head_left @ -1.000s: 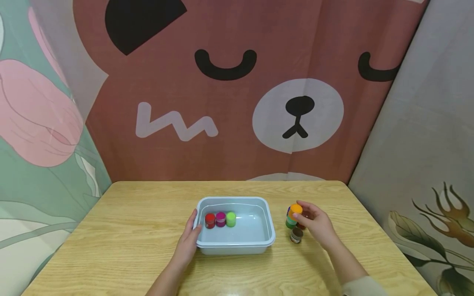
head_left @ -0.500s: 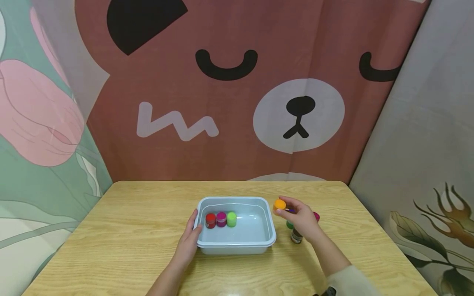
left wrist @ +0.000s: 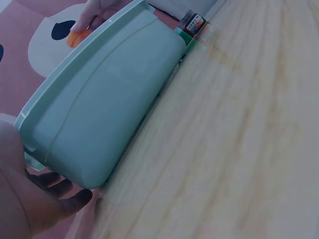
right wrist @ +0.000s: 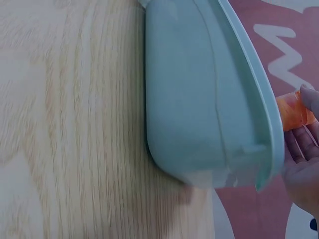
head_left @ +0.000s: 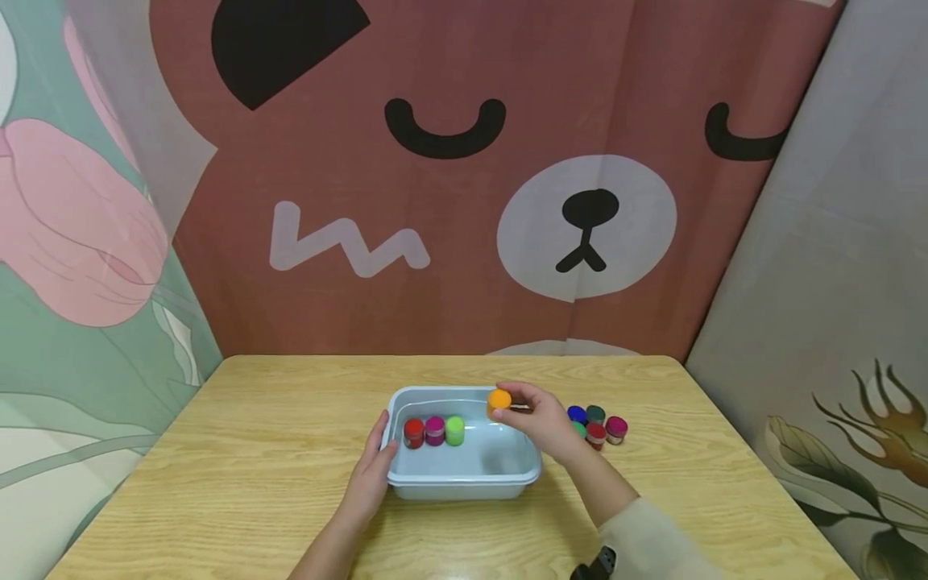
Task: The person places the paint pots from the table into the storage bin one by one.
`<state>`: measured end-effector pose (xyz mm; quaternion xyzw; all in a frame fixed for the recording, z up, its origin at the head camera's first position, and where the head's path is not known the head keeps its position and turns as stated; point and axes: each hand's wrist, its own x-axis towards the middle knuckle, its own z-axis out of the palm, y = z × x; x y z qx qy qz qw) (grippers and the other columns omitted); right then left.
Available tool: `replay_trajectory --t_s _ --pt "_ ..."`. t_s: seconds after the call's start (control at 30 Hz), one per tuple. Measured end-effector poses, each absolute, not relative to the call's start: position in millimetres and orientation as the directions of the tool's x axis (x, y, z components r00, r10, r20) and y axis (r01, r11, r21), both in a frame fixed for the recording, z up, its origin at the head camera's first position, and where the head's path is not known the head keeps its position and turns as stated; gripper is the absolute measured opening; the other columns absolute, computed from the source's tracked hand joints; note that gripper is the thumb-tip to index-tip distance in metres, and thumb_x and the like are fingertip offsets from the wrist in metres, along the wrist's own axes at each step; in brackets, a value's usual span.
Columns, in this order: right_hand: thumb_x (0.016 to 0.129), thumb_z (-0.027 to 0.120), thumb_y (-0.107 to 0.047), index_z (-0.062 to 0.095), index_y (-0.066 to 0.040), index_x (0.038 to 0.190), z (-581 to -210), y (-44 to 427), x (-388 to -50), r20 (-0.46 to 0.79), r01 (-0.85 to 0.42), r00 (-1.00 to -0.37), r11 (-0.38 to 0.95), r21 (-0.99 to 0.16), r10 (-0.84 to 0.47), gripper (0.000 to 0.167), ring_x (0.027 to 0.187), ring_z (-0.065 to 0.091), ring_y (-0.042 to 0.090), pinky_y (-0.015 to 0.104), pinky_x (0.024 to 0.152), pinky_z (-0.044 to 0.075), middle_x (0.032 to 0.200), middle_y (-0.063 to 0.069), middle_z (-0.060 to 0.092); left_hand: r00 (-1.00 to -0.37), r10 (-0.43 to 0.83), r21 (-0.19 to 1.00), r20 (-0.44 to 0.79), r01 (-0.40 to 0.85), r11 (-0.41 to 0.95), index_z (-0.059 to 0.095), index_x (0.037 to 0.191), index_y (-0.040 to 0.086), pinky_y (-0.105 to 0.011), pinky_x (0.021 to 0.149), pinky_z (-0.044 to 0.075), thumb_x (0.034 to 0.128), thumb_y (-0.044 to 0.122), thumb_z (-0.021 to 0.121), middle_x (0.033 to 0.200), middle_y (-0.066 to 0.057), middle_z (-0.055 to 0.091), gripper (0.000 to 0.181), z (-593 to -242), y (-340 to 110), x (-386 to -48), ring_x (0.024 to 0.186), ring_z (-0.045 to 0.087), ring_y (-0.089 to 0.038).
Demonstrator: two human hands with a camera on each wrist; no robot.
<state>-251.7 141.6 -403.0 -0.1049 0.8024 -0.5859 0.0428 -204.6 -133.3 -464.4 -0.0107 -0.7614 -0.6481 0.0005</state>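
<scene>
Left hand (head_left: 367, 475) holds tub (head_left: 464, 490); wood-grain table (head_left: 246, 475), bear backdrop (head_left: 333, 173)

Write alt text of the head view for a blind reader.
A right hand holds an orange jar over a pale tub while the left hand holds its side. Three jars stand inside; other jars sit on the table to the right.

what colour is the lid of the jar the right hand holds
The small round lid is bright orange, clearest from the head view.
</scene>
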Motion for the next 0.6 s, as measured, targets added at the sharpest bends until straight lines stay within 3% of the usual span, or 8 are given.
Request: replay_trajectory --t_s 0.3,0.6 --pt "0.086 0.076 -0.022 0.059 -0.003 0.131 -406.8 114.5 -255.7 0.051 -0.139 -0.958 0.302 -0.943 -0.282 0.052 0.103 0.064 0.018 0.031 0.088 0.059 0.118 0.012 0.067 -1.0 0.015 0.987 0.023 0.025 0.158 0.013 0.159 0.014 -0.064 0.12 0.005 0.1055 0.021 0.035 0.165 -0.016 0.01 0.058 -463.9 -134.0 -204.2 0.151 0.004 -0.042" --pt "0.087 0.075 -0.019 0.061 -0.002 0.129 -411.9 96.4 -258.9 0.061 -0.179 -0.94 0.333 -0.926 -0.335 0.047 0.106 0.063 0.024 0.032 0.089 0.059 0.116 0.011 0.068 -1.0 0.013 0.987 0.023 0.025 0.161 0.013 0.159 0.015 -0.065 0.12 0.006 0.1058 0.023 0.035 0.165 -0.015 0.01 0.058 -464.2 -134.1 -203.9 0.151 0.005 -0.042"
